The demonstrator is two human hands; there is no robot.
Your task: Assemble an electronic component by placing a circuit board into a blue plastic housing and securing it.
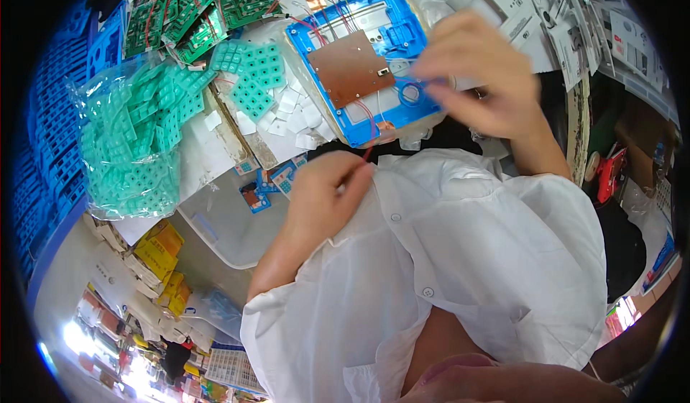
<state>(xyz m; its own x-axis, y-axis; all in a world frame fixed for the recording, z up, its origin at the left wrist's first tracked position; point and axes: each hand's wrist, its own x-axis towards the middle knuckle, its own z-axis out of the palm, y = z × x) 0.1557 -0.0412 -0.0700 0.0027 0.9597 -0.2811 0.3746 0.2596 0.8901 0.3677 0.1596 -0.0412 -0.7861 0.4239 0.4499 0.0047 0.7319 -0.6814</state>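
A blue plastic casing lies on the bench in front of me, with a brown circuit board across it. Red and dark wires run from the board past the casing's upper edge. One red wire hangs over the lower edge toward my left hand. That hand is closed, thumb against the fingers, just below the casing; the wire reaches its fingertips. My right hand is over the casing's right side, fingers bent and smeared by motion. Whether it holds anything does not show.
Green circuit boards with wires are heaped at the back left. A clear bag of turquoise rubber keypads lies left, more keypads and small white squares nearer. Printed white panels lie right. An open plastic bin sits below the bench edge.
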